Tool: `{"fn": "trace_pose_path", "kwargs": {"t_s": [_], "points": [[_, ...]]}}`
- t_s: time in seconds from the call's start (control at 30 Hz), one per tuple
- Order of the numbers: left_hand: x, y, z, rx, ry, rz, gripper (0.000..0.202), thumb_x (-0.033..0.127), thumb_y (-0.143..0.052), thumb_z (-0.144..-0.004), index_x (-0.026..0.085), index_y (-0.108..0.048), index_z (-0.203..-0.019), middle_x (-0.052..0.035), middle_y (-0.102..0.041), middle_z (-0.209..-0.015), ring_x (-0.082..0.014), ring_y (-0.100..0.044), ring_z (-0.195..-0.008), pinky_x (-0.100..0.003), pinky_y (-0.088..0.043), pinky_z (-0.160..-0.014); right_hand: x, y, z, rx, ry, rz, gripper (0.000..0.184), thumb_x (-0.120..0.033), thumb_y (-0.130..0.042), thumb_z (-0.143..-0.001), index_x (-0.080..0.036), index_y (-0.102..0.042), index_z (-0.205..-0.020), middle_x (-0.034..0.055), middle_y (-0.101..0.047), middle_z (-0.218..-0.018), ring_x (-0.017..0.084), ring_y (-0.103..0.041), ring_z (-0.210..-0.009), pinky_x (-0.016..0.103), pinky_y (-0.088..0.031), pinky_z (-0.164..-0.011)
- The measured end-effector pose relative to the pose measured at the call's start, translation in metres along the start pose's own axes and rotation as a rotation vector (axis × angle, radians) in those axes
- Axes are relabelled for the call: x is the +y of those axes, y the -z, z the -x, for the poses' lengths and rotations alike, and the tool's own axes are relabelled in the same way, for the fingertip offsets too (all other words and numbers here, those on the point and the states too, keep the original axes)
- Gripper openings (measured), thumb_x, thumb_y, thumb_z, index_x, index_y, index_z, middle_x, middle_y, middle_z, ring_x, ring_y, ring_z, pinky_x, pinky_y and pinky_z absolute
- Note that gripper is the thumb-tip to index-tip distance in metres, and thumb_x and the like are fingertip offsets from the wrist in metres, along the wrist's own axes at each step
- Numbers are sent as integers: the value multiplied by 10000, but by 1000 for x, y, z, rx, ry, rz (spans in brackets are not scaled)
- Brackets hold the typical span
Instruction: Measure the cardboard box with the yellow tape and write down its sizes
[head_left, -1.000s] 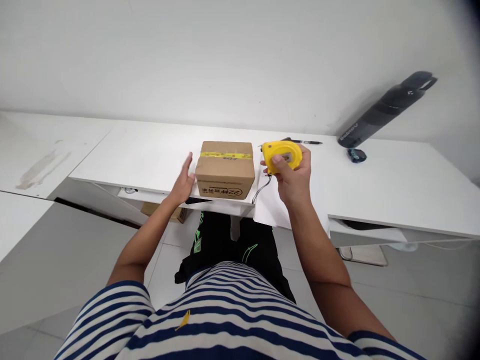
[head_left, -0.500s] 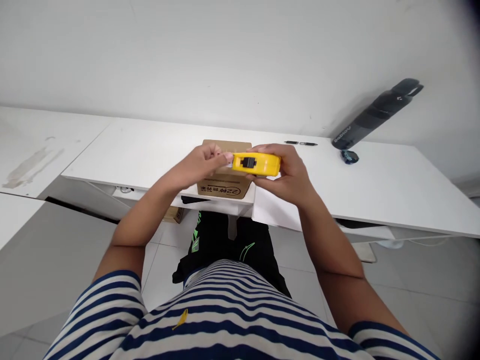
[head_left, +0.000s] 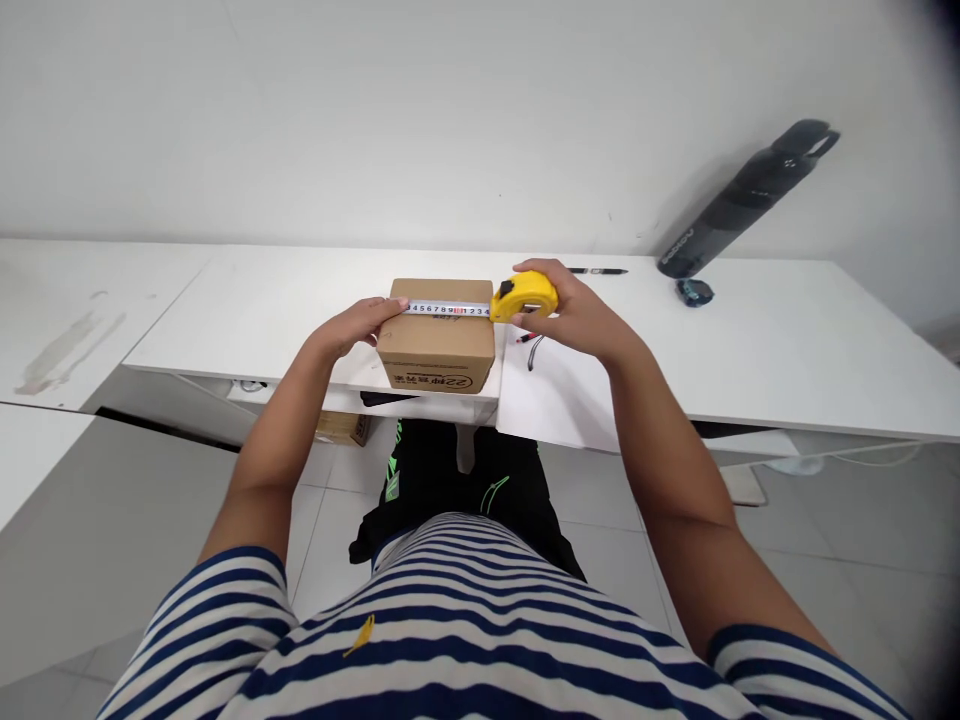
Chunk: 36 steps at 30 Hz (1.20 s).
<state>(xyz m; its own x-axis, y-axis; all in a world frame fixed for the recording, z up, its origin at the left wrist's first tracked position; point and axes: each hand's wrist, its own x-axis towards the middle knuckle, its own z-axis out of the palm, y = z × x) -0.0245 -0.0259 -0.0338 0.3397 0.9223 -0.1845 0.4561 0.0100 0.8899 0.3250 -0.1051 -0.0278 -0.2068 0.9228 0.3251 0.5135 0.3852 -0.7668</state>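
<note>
Head view: a cardboard box sits between the person's two hands at the near edge of a white desk, with a tape drawn across its top.
Tape measure: the yellow case is held just off the box's right top edge.
Blade: it runs leftward from the case, flat along the box's top, with the numbers facing up.
Right hand: it is closed round the case, fingers wrapped behind and the thumb up by the black slide button.
Left hand: the fingers are drawn in narrow, with the tips pressing the blade's end down at the box's top left edge.
Doing it well: as I see it, the blade's end must sit exactly on the left edge. The blade should stay taut and square to the box's sides, and the reading belongs where the right edge falls, not at the case mouth. A sagging or slanted blade would read long.
Cord: the case's dark strap lies loose on the desk, just under the right hand.
Pen: it lies beyond the right hand, close to the wall.
Dark cylinder: it leans on the wall well to the right of the right hand, and a small dark object lies at its foot.
Second carton: it is under the desk, below the left forearm, and only partly seen.
</note>
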Motion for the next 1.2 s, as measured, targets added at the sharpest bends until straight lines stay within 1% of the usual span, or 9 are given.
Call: {"fn": "trace_pose_path", "kwargs": {"t_s": [0.23, 0.5, 0.6, 0.7, 0.83, 0.93, 1.03, 1.1, 1.2], "points": [[5, -7, 0, -27, 48, 9, 542, 726, -637, -817, 215, -730, -974, -88, -753, -1004, -208, -671, -842, -296, -478, -678, 2, -10, 0, 43, 21, -4, 630, -385, -756, -792, -325, -528, -1376, 37, -612, -1230, 194, -629, -905, 369, -619, -721], [15, 4, -1, -20, -13, -73, 471, 633, -683, -838, 206, -583, -665, -23, -560, -688, -142, -497, -629, -302, -377, -620, 4, -16, 3, 165, 212, 133, 539, -376, -740, -816, -311, -570, -1323, 64, -636, -1335, 287, -639, -1171, 526, -577, -980], [34, 10, 19, 24, -89, -110, 432, 552, -689, -864, 216, -541, -635, -11, -521, -659, -140, -458, -618, -321, -370, -634, -10, -15, 10, 219, 302, 187, 449, -390, -731, -842, -316, -602, -1265, 71, -676, -1285, 317, -637, -1225, 571, -557, -1023], [59, 1, 65, 211, -246, -102, 351, 484, -673, -900, 234, -548, -688, -7, -521, -675, -158, -463, -656, -339, -387, -666, -24, -15, 33, 318, 385, 156, 508, -381, -773, -835, -357, -574, -1302, 67, -682, -1300, 327, -643, -1265, 602, -544, -1062], [60, -50, 122, 279, -468, 82, 335, 543, -658, -927, 263, -566, -768, 0, -543, -731, -165, -477, -683, -341, -427, -677, -31, -40, 87, 357, 468, -95, 680, -324, -827, -817, -429, -480, -1392, 58, -629, -1432, 290, -724, -1172, 552, -649, -933], [31, -111, 128, -115, -530, 278, 599, 716, -767, -742, 302, -647, -1158, -50, -671, -1084, -217, -636, -944, -386, -531, -864, -28, -81, 124, 458, 405, -317, 632, -335, -825, -835, -425, -462, -1344, 66, -542, -1544, 274, -717, -1217, 484, -688, -864], [3, -166, 116, -480, -465, 420, 953, 778, -744, -708, 303, -478, -1490, -129, -531, -1511, -333, -535, -1372, -472, -452, -1129, -23, -119, 145, 558, 319, -360, 628, -365, -791, -871, -429, -405, -1363, 69, -409, -1658, 283, -585, -1406, 502, -646, -982], [-6, -190, 108, -493, -453, 499, 939, 748, -751, -731, 294, -468, -1502, -137, -498, -1557, -345, -482, -1441, -471, -416, -1175, -18, -129, 150, 560, 330, -295, 640, -423, -730, -913, -450, -347, -1424, 44, -289, -1726, 283, -424, -1533, 564, -542, -1124], [-8, -206, 96, -318, -423, 589, 802, 740, -752, -741, 252, -573, -1352, -132, -641, -1377, -296, -625, -1268, -420, -508, -1069, -4, -109, 149, 386, 301, -118, 632, -612, -523, -979, -436, -288, -1539, 12, -166, -1768, 296, -147, -1634, 646, -284, -1277]]}}
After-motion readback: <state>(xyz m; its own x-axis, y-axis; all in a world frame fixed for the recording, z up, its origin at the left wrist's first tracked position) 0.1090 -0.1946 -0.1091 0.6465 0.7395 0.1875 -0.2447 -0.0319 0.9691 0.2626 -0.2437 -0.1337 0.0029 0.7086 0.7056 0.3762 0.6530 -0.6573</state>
